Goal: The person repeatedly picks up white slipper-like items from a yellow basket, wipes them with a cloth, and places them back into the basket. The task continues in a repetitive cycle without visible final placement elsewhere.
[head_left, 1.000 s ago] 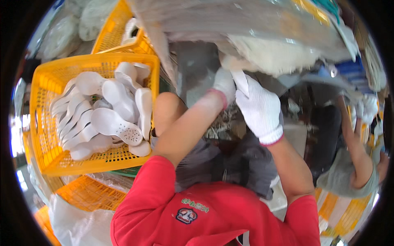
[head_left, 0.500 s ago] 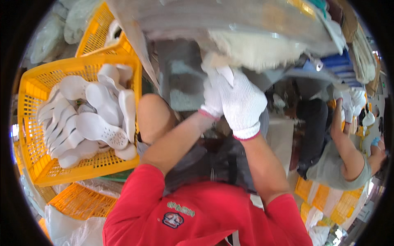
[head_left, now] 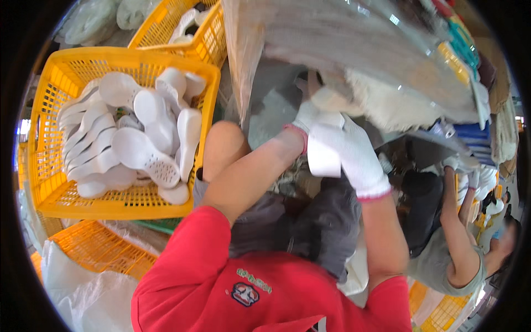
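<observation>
And there it was: the right hand (head_left: 355, 145) had its fingers closed on one white insole (head_left: 323, 154), held below the wheel (head_left: 334, 100)! The left hand (head_left: 314, 118) met its upper end, fingers too hidden to tell how wide. Two yellow baskets (head_left: 124, 212) stood left, the nearer heaped with more than ten insoles, overlapping. Half a second earlier, just a sliver showed; now a broad face hung down.
</observation>
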